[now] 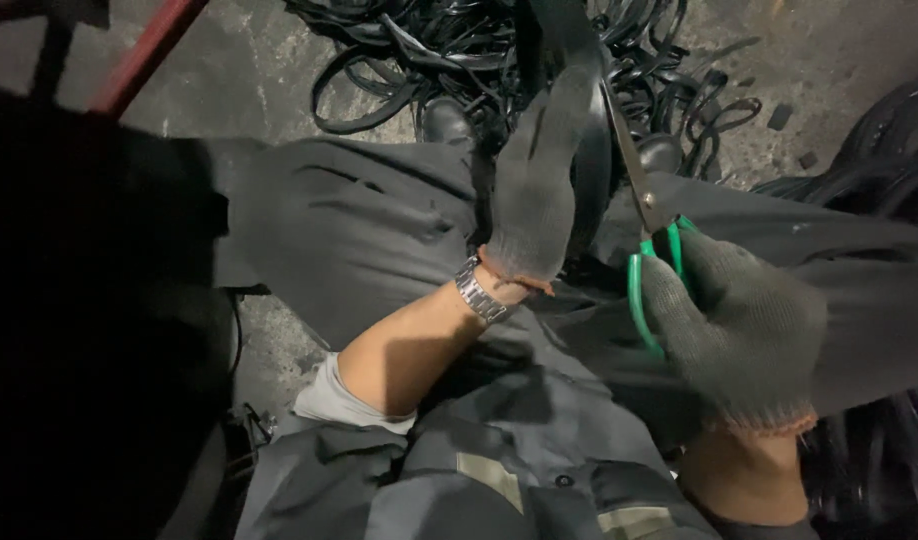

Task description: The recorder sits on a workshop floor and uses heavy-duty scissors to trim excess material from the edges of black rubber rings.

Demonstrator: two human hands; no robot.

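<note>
The gloved left hand (537,190) grips a black rubber strip (586,150) held up over the lap; the right hand (734,320) clasps green-handled scissors (647,230) against it. The strip looks floppy, best held taut near the cut.

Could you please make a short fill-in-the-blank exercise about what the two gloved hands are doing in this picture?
1. The right hand holds scissors with handles of ____ colour.
2. The left hand grips a black rubber strip and wears a metal ____ at the wrist.
3. Both hands wear dark knitted ____.
4. A pile of black strips lies on the ____ floor beyond the knees.

Missing words: green; watch; gloves; concrete
</note>
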